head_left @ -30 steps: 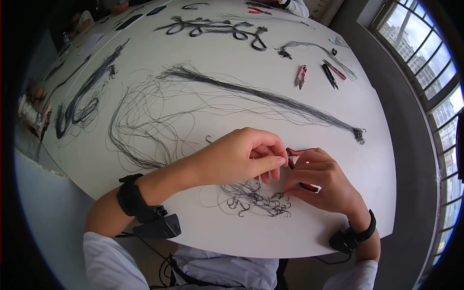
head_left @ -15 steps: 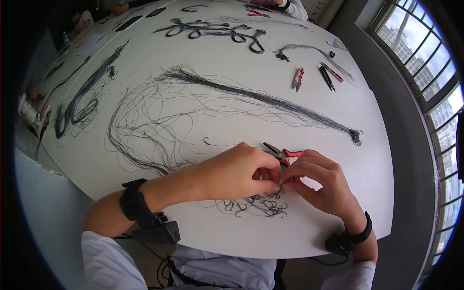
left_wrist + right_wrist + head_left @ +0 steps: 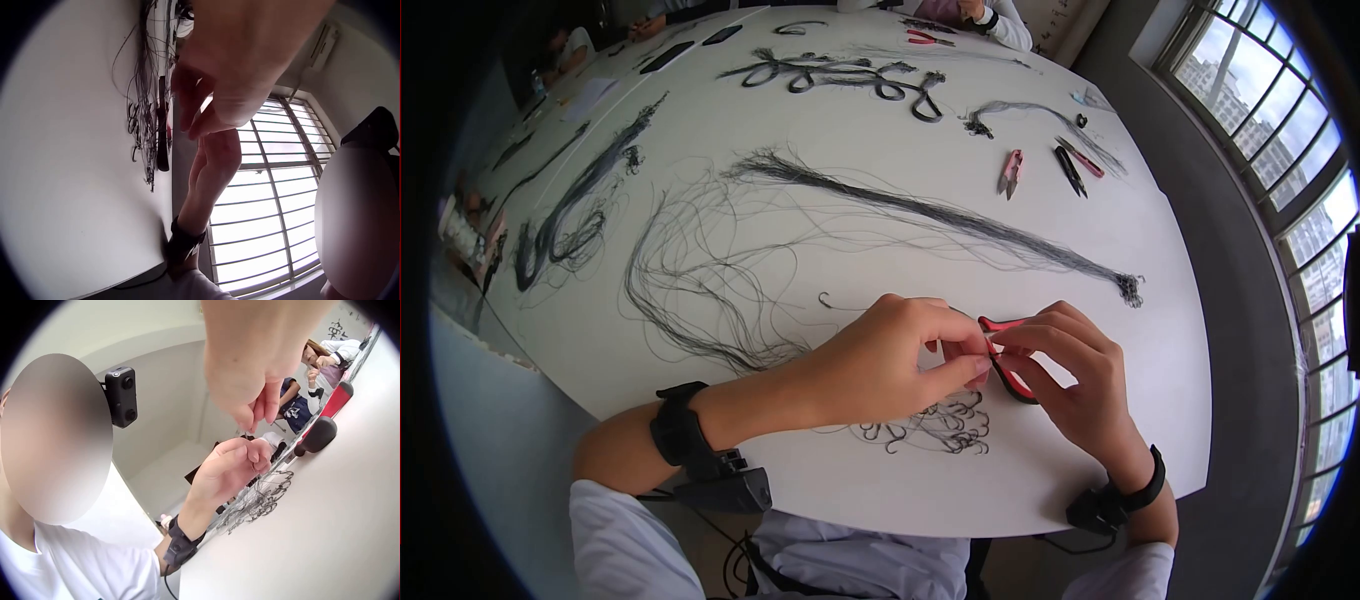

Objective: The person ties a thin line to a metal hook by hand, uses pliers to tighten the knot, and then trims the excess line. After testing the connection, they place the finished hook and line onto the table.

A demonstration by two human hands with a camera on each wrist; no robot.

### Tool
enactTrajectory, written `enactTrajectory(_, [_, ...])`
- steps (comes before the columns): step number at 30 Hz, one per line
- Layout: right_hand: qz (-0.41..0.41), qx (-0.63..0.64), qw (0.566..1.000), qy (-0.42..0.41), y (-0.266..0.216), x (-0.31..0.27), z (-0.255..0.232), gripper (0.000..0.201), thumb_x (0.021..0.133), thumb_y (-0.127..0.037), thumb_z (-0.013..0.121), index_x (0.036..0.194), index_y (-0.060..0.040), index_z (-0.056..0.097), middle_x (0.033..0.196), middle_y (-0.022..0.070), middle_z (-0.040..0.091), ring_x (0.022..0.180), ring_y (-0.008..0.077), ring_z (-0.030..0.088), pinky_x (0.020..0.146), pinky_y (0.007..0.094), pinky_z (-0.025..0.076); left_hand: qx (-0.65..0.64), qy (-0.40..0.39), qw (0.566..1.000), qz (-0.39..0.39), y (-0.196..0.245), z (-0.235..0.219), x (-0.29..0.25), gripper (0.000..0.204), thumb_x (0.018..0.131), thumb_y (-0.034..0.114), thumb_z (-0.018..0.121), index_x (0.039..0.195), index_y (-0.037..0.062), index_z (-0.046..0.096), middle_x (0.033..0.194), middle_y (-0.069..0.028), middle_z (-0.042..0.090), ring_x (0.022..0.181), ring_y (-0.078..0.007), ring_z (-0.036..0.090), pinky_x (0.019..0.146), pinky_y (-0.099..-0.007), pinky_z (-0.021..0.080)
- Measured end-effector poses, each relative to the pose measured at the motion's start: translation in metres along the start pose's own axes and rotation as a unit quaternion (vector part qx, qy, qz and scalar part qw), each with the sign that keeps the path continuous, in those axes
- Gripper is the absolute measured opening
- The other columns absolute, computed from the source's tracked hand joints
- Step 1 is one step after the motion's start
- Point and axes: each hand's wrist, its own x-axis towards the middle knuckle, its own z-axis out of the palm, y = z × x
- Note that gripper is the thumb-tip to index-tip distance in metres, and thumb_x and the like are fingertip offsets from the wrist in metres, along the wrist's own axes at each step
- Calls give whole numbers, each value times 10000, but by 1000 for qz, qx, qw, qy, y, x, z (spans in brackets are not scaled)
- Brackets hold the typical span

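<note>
In the head view my left hand (image 3: 900, 355) and right hand (image 3: 1075, 375) meet fingertip to fingertip, each with thumb and finger pinched together. A thin dark piece (image 3: 246, 434) shows between them in the right wrist view; whether it is a hook or line I cannot tell. Red-and-black pliers (image 3: 1017, 386) lie open on the table under my fingertips, their nose hidden. Just below my left hand is a tangled pile of dark hooks (image 3: 965, 430) with thin lines. One single hook (image 3: 825, 299) lies above my left wrist.
Beyond my hands a long bundle of dark line (image 3: 930, 207) crosses the white table (image 3: 1100, 440), with loose loops to its left. Pink snips (image 3: 1011, 173), black snips (image 3: 1070, 171) and more bundles (image 3: 840, 75) lie farther back. Other people sit at the far side.
My fingertips have risen slightly away from the hook pile. The pliers have shifted under my fingers: their nose was visible and is now covered, while the lower handle shows more.
</note>
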Motion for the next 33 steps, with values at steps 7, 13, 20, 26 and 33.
enactTrajectory(7, [69, 146, 983, -91, -6, -3, -14, 152, 732, 34, 663, 876, -1, 628, 804, 90, 624, 788, 184, 606, 638, 280, 488, -207, -78, 974, 38, -8, -2, 4, 111, 857, 98, 563, 853, -7, 599, 793, -10, 600, 715, -76, 540, 692, -240, 438])
enactTrajectory(13, [37, 610, 787, -90, -6, -1, -10, 87, 879, -89, 533, 849, -9, 548, 1083, 237, 587, 1109, 348, 525, 949, 459, 407, -120, -112, 986, -8, 1, 1, 0, 163, 904, 179, 536, 929, 37, 611, 733, 7, 578, 646, -56, 507, 604, -235, 411])
enactTrajectory(20, [-10, 463, 886, -7, 2, 14, -8, 74, 848, -122, 591, 854, -48, 594, 1418, 284, 251, 1362, 370, 183, 1056, 486, 248, -370, -262, 890, -58, 20, -9, 0, 458, 990, 346, 306, 942, 13, 617, 605, -39, 563, 609, -76, 534, 563, -225, 415])
enactTrajectory(26, [91, 345, 930, -91, 12, 6, -1, 125, 816, -71, 640, 939, -78, 660, 1406, 190, 337, 1285, 322, 360, 1020, 429, 309, -546, -148, 823, 48, 18, -17, 12, 514, 979, 433, 210, 1297, 52, 343, 1018, -183, 573, 854, -247, 595, 794, -373, 466])
enactTrajectory(33, [140, 439, 878, -128, 7, 11, 0, 79, 802, -21, 643, 866, -50, 679, 1257, 152, 502, 1120, 229, 536, 923, 357, 412, -529, -11, 846, 72, 19, -26, 13, 459, 989, 393, 203, 1361, 130, 262, 1277, -168, 444, 1038, -252, 541, 868, -378, 451])
